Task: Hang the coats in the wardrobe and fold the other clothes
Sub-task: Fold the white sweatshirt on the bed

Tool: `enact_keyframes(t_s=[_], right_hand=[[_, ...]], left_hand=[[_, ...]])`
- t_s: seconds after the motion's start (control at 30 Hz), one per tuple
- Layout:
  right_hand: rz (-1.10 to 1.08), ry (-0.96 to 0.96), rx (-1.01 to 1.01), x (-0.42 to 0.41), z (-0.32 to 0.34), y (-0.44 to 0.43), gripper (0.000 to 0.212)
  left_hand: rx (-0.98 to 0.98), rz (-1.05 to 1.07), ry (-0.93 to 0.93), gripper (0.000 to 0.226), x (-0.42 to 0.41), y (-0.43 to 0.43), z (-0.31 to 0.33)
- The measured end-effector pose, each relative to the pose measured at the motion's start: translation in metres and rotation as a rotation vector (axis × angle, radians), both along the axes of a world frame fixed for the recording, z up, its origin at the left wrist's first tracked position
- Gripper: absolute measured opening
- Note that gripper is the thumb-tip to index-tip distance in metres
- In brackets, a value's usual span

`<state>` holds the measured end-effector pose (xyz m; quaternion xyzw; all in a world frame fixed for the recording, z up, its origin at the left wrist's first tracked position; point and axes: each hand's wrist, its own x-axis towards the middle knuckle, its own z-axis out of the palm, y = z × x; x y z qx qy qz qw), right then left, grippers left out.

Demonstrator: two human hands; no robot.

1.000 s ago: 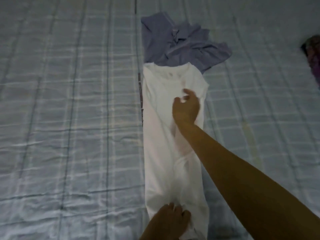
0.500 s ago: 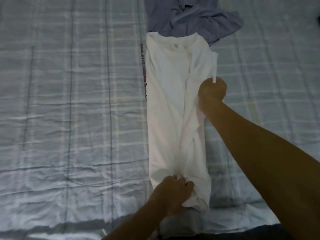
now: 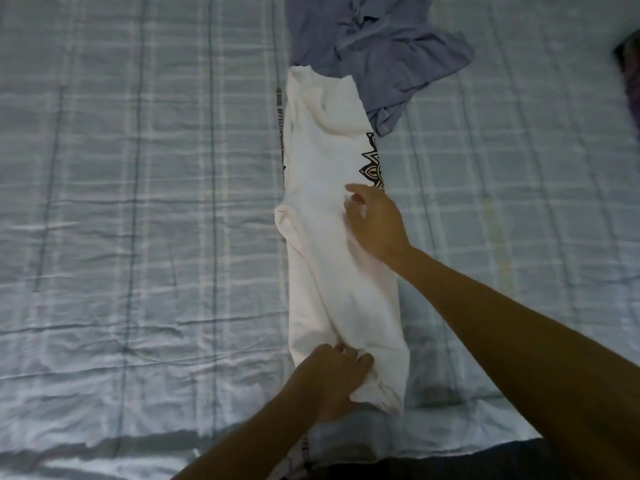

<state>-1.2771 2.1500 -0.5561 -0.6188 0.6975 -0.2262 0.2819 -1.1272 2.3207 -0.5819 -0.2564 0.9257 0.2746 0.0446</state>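
A white T-shirt [image 3: 332,209] lies folded into a long narrow strip down the middle of the bed, its collar end far from me. A black printed pattern shows along its right edge and black lettering along its left edge. My left hand [image 3: 334,379] grips the bunched hem at the near end. My right hand [image 3: 375,223] rests on the middle of the strip, fingers loosely spread over the folded-in right side. A crumpled grey-purple shirt [image 3: 377,46] lies just beyond the collar, partly under it.
The bed is covered by a light blue checked sheet [image 3: 138,220], wrinkled, with wide room left and right of the shirt. Its near edge runs along the bottom. A dark purple item [image 3: 628,64] shows at the right edge.
My right hand has folded the shirt's right side inward over the middle, let go of the edge, and come to rest on top. The printed pattern now shows. The left hand still grips the hem.
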Motion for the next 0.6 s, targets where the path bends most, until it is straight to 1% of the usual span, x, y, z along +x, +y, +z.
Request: enact_keyframes(t_s=[0.07, 0.2, 0.3, 0.33, 0.4, 0.43, 0.5, 0.53, 0.57, 0.6], right_hand=[[0.01, 0.01, -0.014, -0.001, -0.001, 0.033, 0.031], [-0.086, -0.108, 0.032, 0.015, 0.015, 0.096, 0.029], [-0.11, -0.208, 0.176, 0.016, 0.035, 0.133, 0.026], [-0.091, -0.241, 0.242, 0.011, 0.041, 0.141, 0.026], [-0.002, -0.331, 0.402, -0.002, 0.053, 0.151, 0.031], [0.058, -0.381, 0.487, -0.009, 0.06, 0.152, 0.039], [0.189, -0.378, 0.589, -0.019, 0.072, 0.153, 0.069], [0.261, -0.324, 0.596, -0.023, 0.077, 0.153, 0.086], [0.336, -0.248, 0.583, -0.025, 0.08, 0.153, 0.097], [0.389, -0.17, 0.554, -0.026, 0.081, 0.153, 0.101]], left_hand=[[0.085, 0.035, -0.004, 0.063, 0.003, -0.006, 0.011], [0.241, 0.071, -0.167, 0.058, -0.004, -0.026, 0.043], [0.35, 0.094, -0.206, 0.044, -0.013, -0.039, 0.067], [0.37, 0.103, -0.198, 0.039, -0.014, -0.043, 0.073], [0.389, 0.103, -0.193, 0.039, -0.015, -0.056, 0.084], [0.397, 0.106, -0.205, 0.041, -0.015, -0.063, 0.089], [0.425, 0.138, -0.202, 0.044, -0.012, -0.075, 0.092], [0.454, 0.164, -0.186, 0.043, -0.01, -0.08, 0.092], [0.48, 0.183, -0.163, 0.04, -0.009, -0.085, 0.092], [0.501, 0.181, -0.143, 0.036, -0.008, -0.088, 0.093]])
